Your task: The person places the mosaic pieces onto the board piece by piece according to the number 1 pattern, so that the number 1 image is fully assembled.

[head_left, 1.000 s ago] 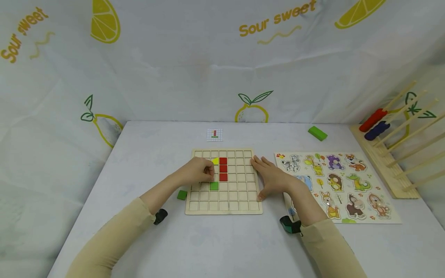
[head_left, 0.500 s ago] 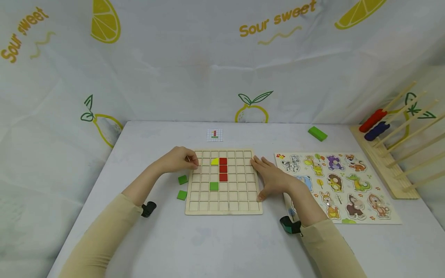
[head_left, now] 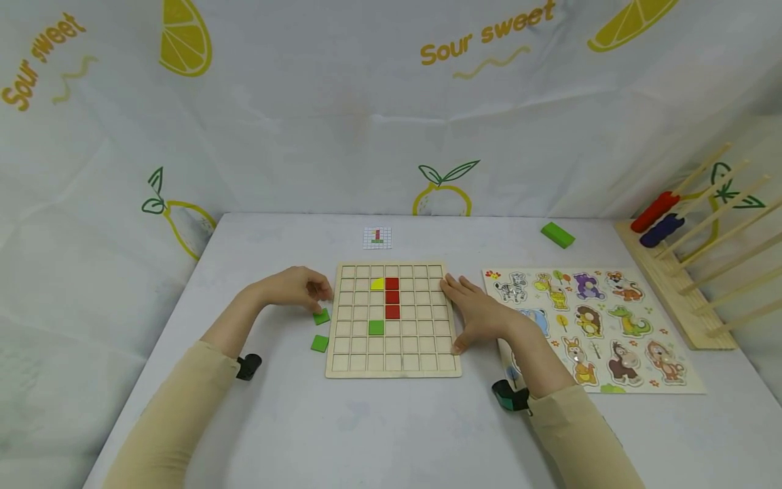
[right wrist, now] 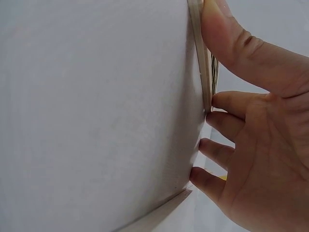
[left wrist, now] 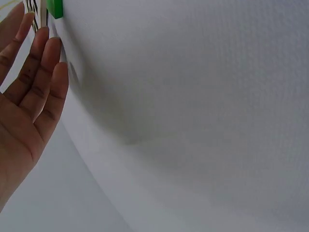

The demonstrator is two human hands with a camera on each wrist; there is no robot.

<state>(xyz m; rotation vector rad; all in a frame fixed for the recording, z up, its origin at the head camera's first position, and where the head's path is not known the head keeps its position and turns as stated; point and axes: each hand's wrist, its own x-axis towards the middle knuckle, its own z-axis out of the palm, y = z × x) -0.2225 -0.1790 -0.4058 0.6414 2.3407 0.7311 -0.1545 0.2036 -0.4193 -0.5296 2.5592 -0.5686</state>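
Observation:
A wooden grid board lies flat on the table, holding three red square tiles, a yellow rounded tile and a green tile. Just left of the board, my left hand hovers with its thumb tip at a loose green square tile. In the left wrist view its fingers are loosely bent and apart from the green tile. A second loose green tile lies nearer me. My right hand rests spread along the board's right edge, thumb and fingertips touching it.
Behind the board lies a small printed pattern card. To the right are an animal puzzle board, partly under the right forearm, a green block, and a wooden rack with upright rods and red and blue beads.
My left hand has drawn back leftward off the board, uncovering grid squares and one loose green tile, then lowered its thumb toward that tile. The right hand has stayed in place.

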